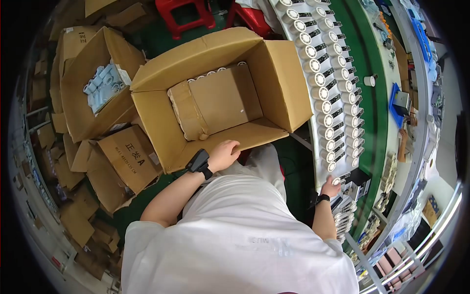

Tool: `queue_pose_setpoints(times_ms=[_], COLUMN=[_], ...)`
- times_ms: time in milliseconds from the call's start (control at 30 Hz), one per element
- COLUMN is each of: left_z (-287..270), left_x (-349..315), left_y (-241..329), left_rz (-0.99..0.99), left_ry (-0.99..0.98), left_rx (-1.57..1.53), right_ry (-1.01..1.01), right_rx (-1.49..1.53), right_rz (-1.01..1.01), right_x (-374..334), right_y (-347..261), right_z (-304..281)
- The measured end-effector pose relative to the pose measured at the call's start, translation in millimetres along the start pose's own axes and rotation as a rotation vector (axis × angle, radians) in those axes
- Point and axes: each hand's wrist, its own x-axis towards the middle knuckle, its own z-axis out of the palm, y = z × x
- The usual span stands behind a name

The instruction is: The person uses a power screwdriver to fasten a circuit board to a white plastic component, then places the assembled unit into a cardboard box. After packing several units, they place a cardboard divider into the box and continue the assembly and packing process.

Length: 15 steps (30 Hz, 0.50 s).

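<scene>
A large open cardboard box (267,130) stands in front of me, with a flat cardboard sheet (227,95) inside and white round rims showing along its far edge. My left hand (225,155) rests at the box's near edge, fingers loosely bent and holding nothing I can see. At my right, a long white board (324,166) carries two rows of white cylindrical parts (324,120) with slotted round ends and black strips. My right hand (330,187) is closed at the board's near end on a white round-ended part (336,181), partly hidden by the fingers.
A green conveyor belt (377,125) runs beyond the board, with one white cylindrical part (369,81) on it. More cardboard boxes (128,159) crowd the left, one holding pale blue wrapped items (104,88). Red stools (185,17) stand at the far side. More white parts (344,215) lie beside my right forearm.
</scene>
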Motion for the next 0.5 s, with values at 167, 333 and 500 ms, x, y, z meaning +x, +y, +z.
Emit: queue_pose_setpoints(times_ms=[167, 333, 500], left_z=[-14, 0, 10], left_x=[-1, -3, -9], left_y=[-15, -22, -16], left_rz=[0.022, 0.048, 0.018], left_ry=[-0.054, 0.009, 0.107], left_rx=[-0.035, -0.047, 0.050], right_ry=[-0.130, -0.235, -0.496], right_rx=[0.626, 0.612, 0.699], right_rz=[-0.111, -0.976, -1.439], right_x=[-33, -107, -187], right_y=[-62, -217, -379], right_z=[-105, -189, -102])
